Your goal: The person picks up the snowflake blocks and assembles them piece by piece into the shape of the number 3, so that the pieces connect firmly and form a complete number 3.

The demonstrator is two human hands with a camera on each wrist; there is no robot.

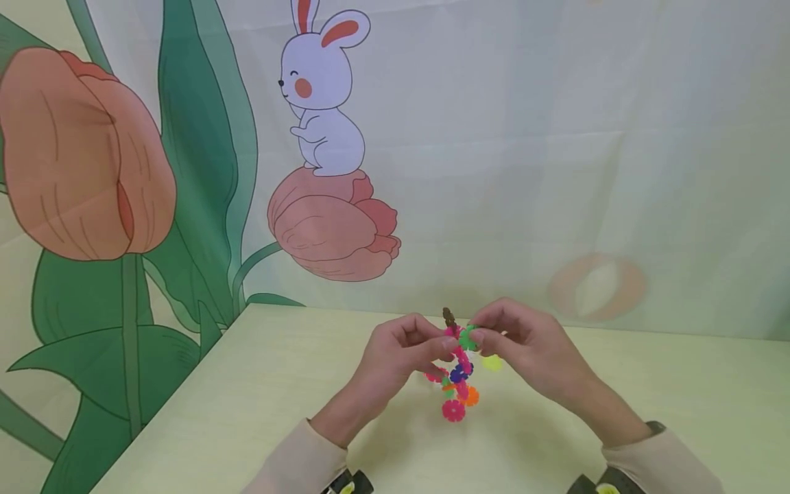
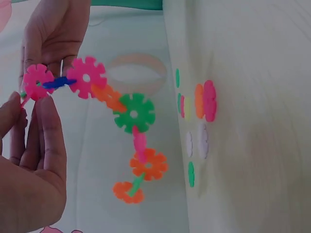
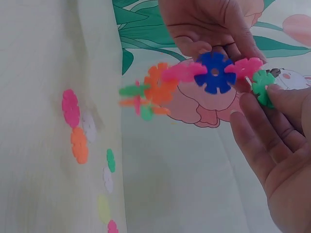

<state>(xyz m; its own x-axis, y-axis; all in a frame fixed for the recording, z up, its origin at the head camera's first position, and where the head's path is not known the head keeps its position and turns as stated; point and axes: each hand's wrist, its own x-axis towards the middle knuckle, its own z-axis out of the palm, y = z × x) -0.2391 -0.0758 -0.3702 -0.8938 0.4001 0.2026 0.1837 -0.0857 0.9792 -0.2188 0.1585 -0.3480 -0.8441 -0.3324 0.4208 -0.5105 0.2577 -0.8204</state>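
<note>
A chain of flower-shaped plastic discs, slotted into each other, hangs above the table. In the left wrist view it shows a green disc and an orange disc lower down. My left hand pinches a pink disc at the chain's upper end. Opposite it, my right hand pinches a small green disc between thumb and fingers, touching that pink disc. A blue disc comes further along. Just above the fingertips in the head view, a brown piece sticks up.
On the pale table beneath and beyond the chain lie several loose discs, among them a pink disc, an orange disc and a yellow disc. A backdrop printed with a rabbit and tulips stands behind the table.
</note>
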